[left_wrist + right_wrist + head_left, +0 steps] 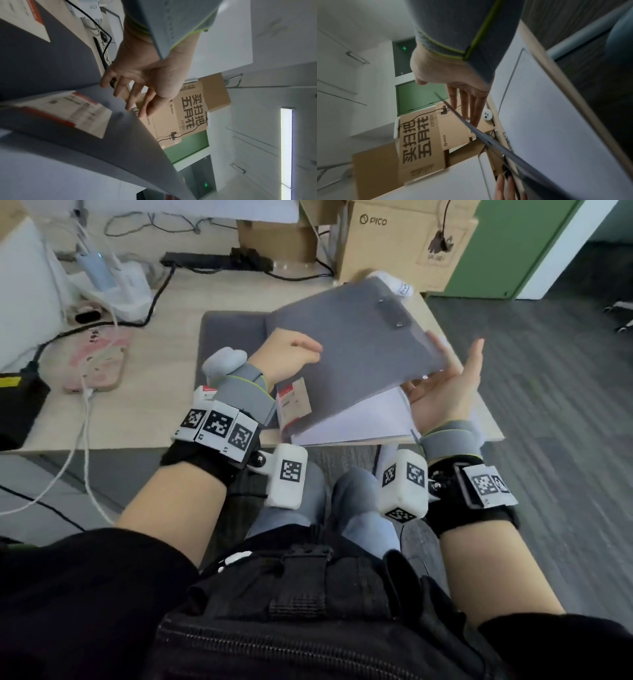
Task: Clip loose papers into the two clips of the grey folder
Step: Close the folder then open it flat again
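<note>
The grey folder [359,347] is partly open over the desk, its right cover lifted and tilted, with a dark clip plate [392,313] near its far end. My left hand [291,354] pinches the cover's left edge, thumb on top, fingers [135,97] behind it. My right hand [455,378] stands open at the cover's right edge, palm toward it, fingers [467,105] straight. White loose papers [363,419] lie under the raised cover. A red-striped label [294,402] sits on the cover's near corner. The folder's other half [233,337] lies flat on the desk.
Cardboard boxes [404,241] stand behind the folder. A black power strip [215,261] and cables run along the back. A pink pad [99,361] with a white cable lies at left. The desk's front edge [137,450] is near my knees; carpet lies to the right.
</note>
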Tool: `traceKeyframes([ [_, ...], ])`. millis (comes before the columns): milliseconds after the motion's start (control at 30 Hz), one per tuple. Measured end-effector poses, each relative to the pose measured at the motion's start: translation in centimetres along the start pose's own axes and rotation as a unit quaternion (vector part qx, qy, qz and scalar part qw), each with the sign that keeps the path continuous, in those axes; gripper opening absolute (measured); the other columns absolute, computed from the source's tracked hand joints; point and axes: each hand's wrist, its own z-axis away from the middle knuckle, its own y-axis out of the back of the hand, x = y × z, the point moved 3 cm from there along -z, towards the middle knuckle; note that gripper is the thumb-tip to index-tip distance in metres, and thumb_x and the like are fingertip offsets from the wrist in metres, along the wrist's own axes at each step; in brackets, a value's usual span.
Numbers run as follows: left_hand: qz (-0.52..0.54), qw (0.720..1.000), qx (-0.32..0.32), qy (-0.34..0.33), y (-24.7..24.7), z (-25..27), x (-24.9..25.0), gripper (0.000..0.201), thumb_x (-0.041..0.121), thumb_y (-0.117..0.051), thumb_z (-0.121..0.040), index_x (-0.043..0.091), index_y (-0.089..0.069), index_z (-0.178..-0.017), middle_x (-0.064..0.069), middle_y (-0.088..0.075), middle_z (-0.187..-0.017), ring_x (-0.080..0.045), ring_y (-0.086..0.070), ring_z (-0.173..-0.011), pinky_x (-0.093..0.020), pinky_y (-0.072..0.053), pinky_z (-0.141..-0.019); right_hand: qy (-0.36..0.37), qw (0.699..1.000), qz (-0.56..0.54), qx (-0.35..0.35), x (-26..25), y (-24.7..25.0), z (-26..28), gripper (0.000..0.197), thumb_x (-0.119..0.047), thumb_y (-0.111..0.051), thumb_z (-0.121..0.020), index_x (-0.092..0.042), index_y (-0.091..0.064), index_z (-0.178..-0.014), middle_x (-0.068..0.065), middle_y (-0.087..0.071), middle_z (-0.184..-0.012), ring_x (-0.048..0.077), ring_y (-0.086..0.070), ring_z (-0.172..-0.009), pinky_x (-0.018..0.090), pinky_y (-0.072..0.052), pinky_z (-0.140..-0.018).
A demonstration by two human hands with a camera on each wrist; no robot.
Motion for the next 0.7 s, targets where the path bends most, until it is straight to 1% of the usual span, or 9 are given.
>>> traceKeyframes([
  [67,-0.025,0.998,0.012,0.06,-0.6,-0.7,-1.4,0.035,0.01,-0.061,-0.085,0.008,-0.062,-0.12,-0.006,-0.063,-0.114,-0.013,-0.058,-0.1,-0.013,-0.039,-0.083,0.003,0.996,0.084,0.039,0.3,1.7,-0.4,0.031,-0.035,-0.06,-0.075,-0.008,-0.064,-0.09,0.009,-0.058,-0.096,0.025,-0.054,-0.089,0.038,-0.05,-0.088],
  [133,-0.048,0.991,0.028,0.119,-0.8,-0.9,-3.3,0.048,0.01,-0.063,-0.082,0.009,-0.054,-0.129,-0.01,-0.057,-0.13,-0.024,-0.054,-0.119,-0.025,-0.042,-0.098,0.013,0.972,0.227,0.051,0.8,2.8,-0.6,0.021,-0.015,-0.057,-0.066,0.002,-0.06,-0.078,0.007,-0.047,-0.08,0.018,-0.043,-0.078,0.033,-0.043,-0.07],
  [200,-0.055,0.986,0.047,0.153,-1.1,-0.8,-4.6,0.057,0.007,-0.064,-0.077,0.009,-0.048,-0.131,-0.012,-0.055,-0.13,-0.029,-0.054,-0.12,-0.036,-0.045,-0.102,0.008,0.933,0.354,0.059,1.6,3.7,-1.0,0.002,-0.007,-0.058,-0.07,-0.005,-0.06,-0.07,0.006,-0.045,-0.077,0.017,-0.038,-0.074,0.031,-0.037,-0.066],
  [300,-0.011,0.978,0.09,0.187,-0.9,-0.4,-5.4,0.062,0.01,-0.067,-0.076,0.005,-0.041,-0.131,-0.007,-0.055,-0.112,-0.026,-0.056,-0.1,-0.035,-0.048,-0.088,0.023,0.874,0.48,0.064,2.6,4.2,-1.5,0.005,-0.006,-0.062,-0.073,-0.009,-0.059,-0.07,0.006,-0.034,-0.06,0.015,-0.027,-0.063,0.028,-0.026,-0.055],
  [400,0.132,0.961,0.069,0.233,-0.7,-0.2,-5.7,0.063,0.016,-0.071,-0.078,-0.003,-0.04,-0.13,-0.007,-0.061,-0.093,-0.02,-0.062,-0.077,-0.032,-0.053,-0.068,0.01,0.847,0.527,0.066,2.9,4.1,-1.9,0.024,-0.009,-0.063,-0.069,-0.013,-0.043,-0.057,0.005,-0.022,-0.056,0.02,-0.019,-0.064,0.03,-0.016,-0.052],
  [467,0.195,0.949,0.058,0.241,-0.4,-0.2,-6.1,0.046,0.014,-0.071,-0.079,-0.005,-0.051,-0.116,-0.011,-0.065,-0.089,-0.02,-0.065,-0.07,-0.035,-0.056,-0.067,0.018,0.842,0.534,0.076,2.5,3.8,-1.7,0.016,-0.014,-0.064,-0.066,-0.009,-0.05,-0.059,0.013,-0.03,-0.058,0.019,-0.025,-0.069,0.032,-0.024,-0.054],
  [533,0.238,0.94,0.075,0.231,0.1,-0.2,-6.0,0.013,0.004,-0.066,-0.082,-0.001,-0.055,-0.085,-0.015,-0.064,-0.085,-0.025,-0.065,-0.069,-0.037,-0.058,-0.063,0.02,0.848,0.524,0.082,2.4,3.9,-2.2,0.019,-0.016,-0.065,-0.07,0.0,-0.068,-0.079,0.027,-0.05,-0.07,0.018,-0.039,-0.073,0.04,-0.043,-0.066],
  [567,0.249,0.937,0.09,0.23,0.4,-0.2,-6.1,0.017,0.0,-0.063,-0.084,0.003,-0.05,-0.074,-0.015,-0.062,-0.08,-0.026,-0.064,-0.069,-0.037,-0.058,-0.058,0.012,0.852,0.517,0.076,2.4,3.9,-2.4,0.02,-0.017,-0.064,-0.075,-0.002,-0.07,-0.086,0.02,-0.058,-0.073,0.018,-0.046,-0.076,0.038,-0.045,-0.074],
  [700,0.292,0.933,0.098,0.187,1.8,-0.3,-6.2,0.018,-0.004,-0.059,-0.085,0.001,-0.055,-0.102,-0.015,-0.063,-0.085,-0.019,-0.069,-0.054,-0.032,-0.055,-0.044,0.003,0.877,0.478,0.057,3.2,2.7,-3.3,0.014,-0.024,-0.066,-0.079,-0.011,-0.062,-0.076,0.003,-0.049,-0.068,0.019,-0.043,-0.067,0.028,-0.035,-0.068],
])
